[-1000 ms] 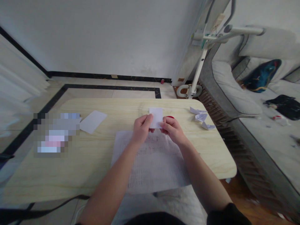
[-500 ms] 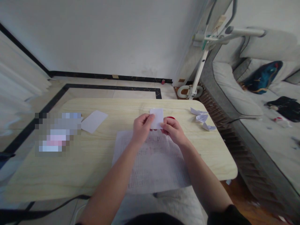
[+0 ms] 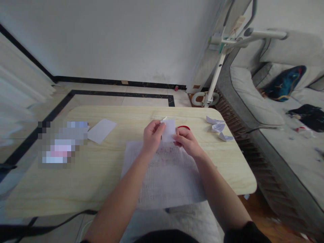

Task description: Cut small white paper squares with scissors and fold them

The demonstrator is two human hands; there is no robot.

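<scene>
A small white piece of paper is held above the far edge of a large printed sheet. My left hand pinches its left side, thumb on top. At its lower right corner, my right hand grips it between thumb and fingers. A pale tip pokes up behind the paper's upper left corner; I cannot make out whether it is part of the same paper. Just past my right hand shows a red curved thing, mostly hidden. The printed sheet lies flat under my forearms.
Several folded white paper pieces lie at the right of the wooden table. A flat white sheet is on the left, beside a blurred-out patch. A grey sofa and a white metal frame stand to the right.
The small paper has shifted slightly left and towards me, and a pale tip now shows behind its top corner. More of the red thing is visible. Both hands keep their grip.
</scene>
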